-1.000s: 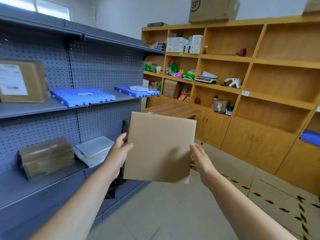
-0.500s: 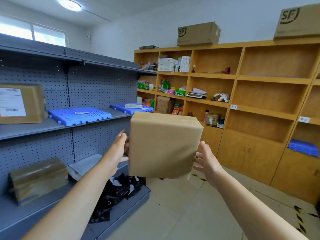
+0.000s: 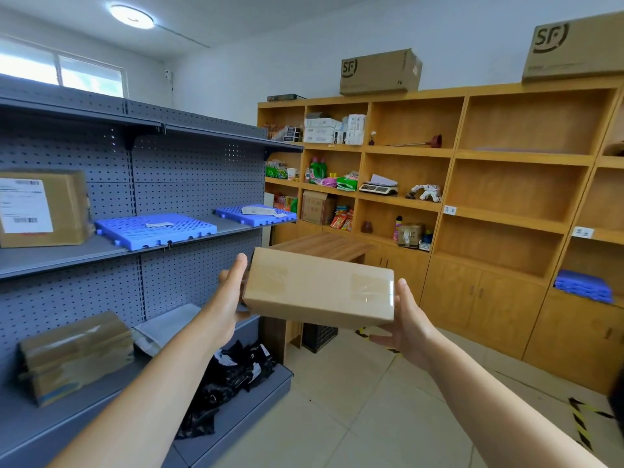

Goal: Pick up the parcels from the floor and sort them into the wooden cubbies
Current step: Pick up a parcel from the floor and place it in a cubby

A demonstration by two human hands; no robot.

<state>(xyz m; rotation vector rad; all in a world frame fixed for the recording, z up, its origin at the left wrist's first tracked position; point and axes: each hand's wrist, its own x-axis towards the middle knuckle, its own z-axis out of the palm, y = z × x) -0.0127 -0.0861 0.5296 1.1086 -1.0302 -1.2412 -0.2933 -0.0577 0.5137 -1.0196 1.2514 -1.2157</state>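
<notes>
I hold a brown cardboard parcel [image 3: 320,288] at chest height, lying flat with clear tape on its near face. My left hand [image 3: 229,298] grips its left end, thumb up along the edge, the fingers hidden behind the box. At the right end my right hand [image 3: 410,327] grips it with fingers underneath. The wooden cubbies [image 3: 520,158] stand ahead and to the right. Those on the left side hold goods, while several on the right are bare.
Grey metal shelving [image 3: 189,184] on my left carries taped parcels [image 3: 76,356], a labelled box [image 3: 44,207] and blue plastic mats [image 3: 155,226]. Black bags [image 3: 233,376] lie on its lowest shelf. A wooden desk [image 3: 324,244] stands behind the parcel. SF boxes [image 3: 380,72] top the cubbies.
The parcel has tipped from upright, its broad face toward me, to lying flat. My view has lifted, showing more of the ceiling and cubbies.
</notes>
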